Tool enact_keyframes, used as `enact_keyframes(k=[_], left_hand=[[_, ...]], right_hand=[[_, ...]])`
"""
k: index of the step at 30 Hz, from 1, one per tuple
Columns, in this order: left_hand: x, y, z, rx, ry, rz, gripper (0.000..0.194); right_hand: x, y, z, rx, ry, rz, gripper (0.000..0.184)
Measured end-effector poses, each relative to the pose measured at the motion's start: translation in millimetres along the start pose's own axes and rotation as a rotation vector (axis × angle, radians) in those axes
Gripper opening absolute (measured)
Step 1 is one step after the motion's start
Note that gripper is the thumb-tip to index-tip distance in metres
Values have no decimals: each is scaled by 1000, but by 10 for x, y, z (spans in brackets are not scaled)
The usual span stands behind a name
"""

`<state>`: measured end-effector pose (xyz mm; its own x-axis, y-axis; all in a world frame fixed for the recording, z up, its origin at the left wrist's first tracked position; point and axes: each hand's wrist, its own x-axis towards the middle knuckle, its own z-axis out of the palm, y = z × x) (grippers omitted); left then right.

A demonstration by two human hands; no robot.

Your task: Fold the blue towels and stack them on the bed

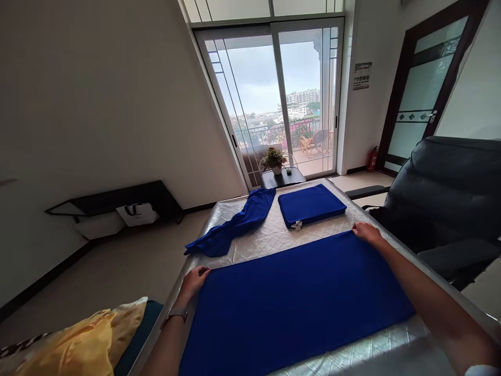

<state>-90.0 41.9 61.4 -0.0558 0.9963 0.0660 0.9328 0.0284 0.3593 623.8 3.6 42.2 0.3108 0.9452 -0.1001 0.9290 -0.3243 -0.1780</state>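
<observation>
A large blue cloth [297,303] lies spread flat across the near part of a table with a shiny quilted cover [258,245]. My left hand [194,282] pinches its far left corner between thumb and fingers. At the far right corner, my right hand [366,232] grips the cloth's edge in the same way. Beyond it sits a neatly folded stack of blue cloth [311,203] with a small white tag at its near edge. A crumpled blue cloth [238,222] stretches along the table's far left side.
A black armchair [457,193] stands close on the right, its armrest near the table edge. Behind the table is a small dark stand [282,178] with a potted plant [274,159]. Yellow fabric [82,344] lies at lower left. A white bag [136,214] rests by the left wall.
</observation>
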Motion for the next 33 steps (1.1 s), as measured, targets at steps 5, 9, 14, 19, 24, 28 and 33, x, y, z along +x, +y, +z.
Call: enact_keyframes(k=[5, 9, 14, 19, 24, 28, 33], left_hand=[[191, -11, 23, 34, 7, -18, 25], [331, 7, 57, 82, 16, -48, 26], [295, 66, 81, 162, 82, -47, 27], [78, 251, 159, 208, 175, 102, 36], [-150, 354, 398, 187, 144, 200, 41], [-282, 260, 536, 176, 103, 197, 51], [-354, 117, 559, 184, 41, 203, 61]], right_hand=[[108, -69, 5, -13, 18, 14, 36], [144, -152, 35, -34, 45, 34, 37], [99, -240, 42, -77, 114, 54, 36], [-167, -826, 87, -81, 246, -63, 41], [-865, -2270, 340, 94, 170, -490, 41], [-1346, -3345, 614, 169, 41, -766, 51], [-1497, -3919, 902, 169, -73, -771, 65]])
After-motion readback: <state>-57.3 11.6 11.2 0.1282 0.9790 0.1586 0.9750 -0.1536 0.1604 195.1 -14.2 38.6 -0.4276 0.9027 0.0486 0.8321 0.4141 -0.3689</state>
